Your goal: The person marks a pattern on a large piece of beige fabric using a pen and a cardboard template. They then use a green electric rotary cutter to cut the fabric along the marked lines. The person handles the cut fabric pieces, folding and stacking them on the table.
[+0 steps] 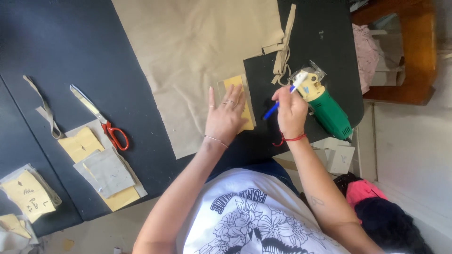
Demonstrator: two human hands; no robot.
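My left hand (226, 115) lies flat, fingers spread, on a yellow paper pattern piece (234, 83) that rests on a beige cloth (197, 51) spread over the dark table (84, 47). My right hand (291, 110) grips a blue pen with a white cap (293, 88), its lower tip pointing toward the pattern's right edge. A black sheet (261, 80) lies under my right hand.
A green and yellow electric cutter (327, 108) lies just right of my right hand. Red-handled scissors (101, 117), yellow and grey pattern pieces (106, 171), and a cloth strip (47, 110) sit at the left. A beige tie strip (284, 47) lies behind. Clothes (376, 207) lie on the floor.
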